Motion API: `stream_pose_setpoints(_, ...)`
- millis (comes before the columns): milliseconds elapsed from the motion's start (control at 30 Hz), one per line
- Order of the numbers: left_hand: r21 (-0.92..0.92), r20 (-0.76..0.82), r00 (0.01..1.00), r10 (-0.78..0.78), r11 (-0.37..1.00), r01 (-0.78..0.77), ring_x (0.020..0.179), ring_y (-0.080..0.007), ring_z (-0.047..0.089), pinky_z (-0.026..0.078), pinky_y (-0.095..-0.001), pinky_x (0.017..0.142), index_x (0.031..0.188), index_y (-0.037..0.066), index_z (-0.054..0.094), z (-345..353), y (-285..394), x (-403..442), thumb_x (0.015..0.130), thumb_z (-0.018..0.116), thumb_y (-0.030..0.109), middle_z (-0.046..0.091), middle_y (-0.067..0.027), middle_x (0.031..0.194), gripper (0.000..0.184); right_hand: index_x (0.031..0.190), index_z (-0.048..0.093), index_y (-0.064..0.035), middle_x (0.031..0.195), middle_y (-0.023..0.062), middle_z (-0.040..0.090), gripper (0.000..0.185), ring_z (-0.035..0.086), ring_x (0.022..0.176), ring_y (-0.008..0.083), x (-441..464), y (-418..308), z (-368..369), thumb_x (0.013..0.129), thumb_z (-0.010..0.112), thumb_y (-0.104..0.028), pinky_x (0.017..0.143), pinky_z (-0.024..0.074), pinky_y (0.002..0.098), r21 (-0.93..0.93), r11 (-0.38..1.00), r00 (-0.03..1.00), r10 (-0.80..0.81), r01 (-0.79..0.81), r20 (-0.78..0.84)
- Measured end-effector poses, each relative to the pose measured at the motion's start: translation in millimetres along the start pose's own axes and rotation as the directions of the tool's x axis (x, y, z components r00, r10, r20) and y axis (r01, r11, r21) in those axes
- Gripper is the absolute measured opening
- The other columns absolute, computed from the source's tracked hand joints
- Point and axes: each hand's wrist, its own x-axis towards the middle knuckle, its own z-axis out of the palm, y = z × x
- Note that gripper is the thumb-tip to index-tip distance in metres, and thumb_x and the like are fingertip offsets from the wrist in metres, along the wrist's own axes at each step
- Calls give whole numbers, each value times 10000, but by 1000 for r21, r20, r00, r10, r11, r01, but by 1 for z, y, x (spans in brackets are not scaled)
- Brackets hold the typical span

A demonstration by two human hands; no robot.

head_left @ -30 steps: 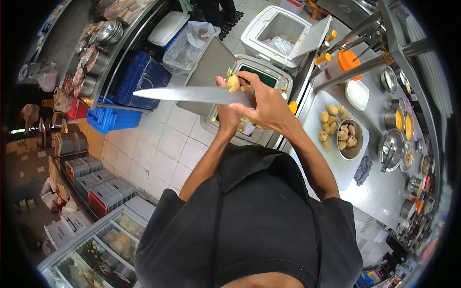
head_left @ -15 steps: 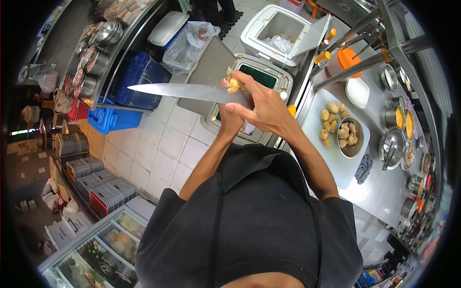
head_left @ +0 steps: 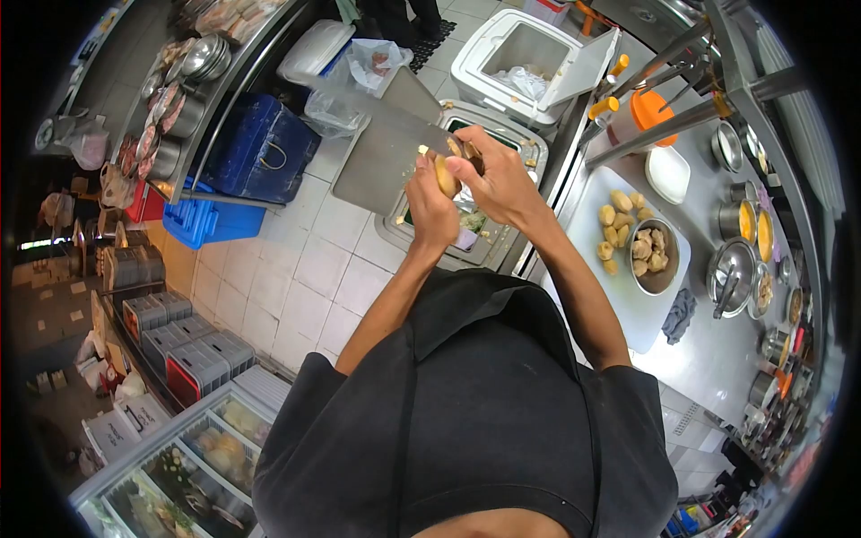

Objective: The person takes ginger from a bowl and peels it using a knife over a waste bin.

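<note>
Hands (head_left: 432, 211) (head_left: 506, 186) close together, fingers (head_left: 482, 138) curled, bare forearms (head_left: 384, 300) converging

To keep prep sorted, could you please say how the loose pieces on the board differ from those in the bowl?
The loose pieces look smoother and yellower; the bowl pieces look knobblier and browner. The loose pieces lie on the board; the bowl pieces are heaped. Both groups hold several.

White floor tiles (head_left: 296, 260) and a long stainless-steel counter (head_left: 713, 368) marked this as a working commercial kitchen. The counter carried a white cutting board (head_left: 639, 327), steel bowls (head_left: 731, 278) and pots (head_left: 731, 221), while a glass-topped chiller (head_left: 266, 394) showed portioned food (head_left: 218, 448) in sections. Lidded bins (head_left: 256, 148), grey crates (head_left: 148, 316), stacked metal bowls (head_left: 204, 58) and a large kitchen knife (head_left: 404, 119) completed the professional scene.
</note>
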Motion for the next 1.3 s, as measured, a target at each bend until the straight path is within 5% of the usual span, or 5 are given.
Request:
stream_pose_setpoints(67, -363, 202, 918, -343, 844, 395, 637, -167, 479, 363, -351, 574, 902, 9, 579, -5, 10, 6, 1068, 216, 446, 521, -67, 705, 592, 1340, 481, -48, 898, 183, 654, 583, 659, 771, 313, 1, -4, -6, 945, 612, -456, 725, 512, 385, 30, 997, 997, 73, -74, 21)
stream_pose_setpoints(600, 350, 175, 958, -227, 924, 155, 562, -376, 562, 427, -442, 585, 734, -43, 646, -41, -11, 8, 976, 529, 318, 586, -220, 622, 450, 1501, 242, -5, 1087, 242, 707, 825, 693, 1022, 330, 2, 58, 0, 939, 624, -473, 923, 504, 380, 23, 935, 932, 355, -354, -72)
stream_pose_setpoints(1033, 208, 296, 852, -431, 900, 383, 553, -252, 538, 423, -382, 575, 708, 4, 619, -27, -33, 6, 1013, 440, 464, 583, -144, 602, 580, 1326, 501, 1, 926, 190, 702, 687, 671, 873, 270, 9, 37, -7, 955, 550, -575, 794, 499, 375, -71, 862, 863, 504, -502, 10)
stream_pose_setpoints(1100, -212, 560, 597, -575, 596, 774, 515, -118, 396, 339, -294, 510, 720, 80, 554, -28, -24, 11, 1020, 373, 551, 492, -20, 597, 587, 1231, 600, -16, 930, 190, 701, 641, 672, 874, 281, 7, 40, -11, 945, 558, -589, 793, 499, 375, -185, 858, 871, 491, -479, 27)
stream_pose_setpoints(1300, -557, 726, 539, -428, 95, 825, 602, -68, 364, 303, -239, 525, 838, 115, 513, -25, -26, 9, 1032, 370, 505, 438, 17, 698, 457, 1265, 579, -35, 964, 243, 688, 702, 684, 875, 348, -11, 12, -16, 852, 664, -596, 792, 518, 409, -155, 928, 939, 343, -340, -5)
